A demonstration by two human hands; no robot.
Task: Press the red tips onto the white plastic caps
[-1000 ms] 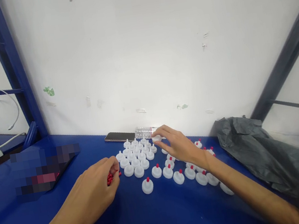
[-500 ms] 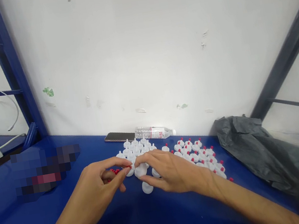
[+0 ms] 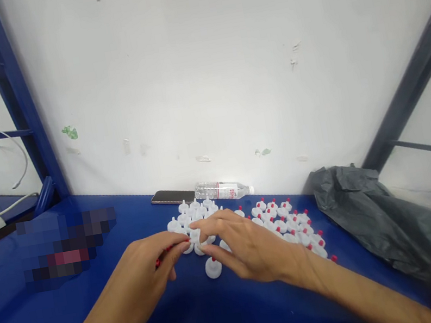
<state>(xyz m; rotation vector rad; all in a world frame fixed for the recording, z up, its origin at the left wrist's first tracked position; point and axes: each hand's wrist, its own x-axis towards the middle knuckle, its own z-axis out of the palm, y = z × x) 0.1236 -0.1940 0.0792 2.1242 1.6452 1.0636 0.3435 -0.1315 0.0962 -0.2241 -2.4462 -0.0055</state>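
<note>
My left hand (image 3: 150, 266) is closed in a pinch on a small red tip, with more red tips held in the palm. My right hand (image 3: 241, 245) pinches a white cap (image 3: 199, 240) right against the left fingertips. Both hands meet over a cluster of plain white caps (image 3: 192, 218). One white cap with a red tip (image 3: 213, 267) stands alone just below my right fingers. To the right lie several white caps with red tips (image 3: 287, 221) in rows.
The blue table (image 3: 208, 317) meets a white wall. A phone (image 3: 172, 196) and a lying water bottle (image 3: 222, 190) sit at the wall. A dark plastic bag (image 3: 378, 222) fills the right side. Blue rack posts (image 3: 19, 100) stand at left.
My right hand came back from the far caps by the bottle to meet my left hand over the plain caps, bringing a white cap. The left hand shifted from a closed fist to a pinch.
</note>
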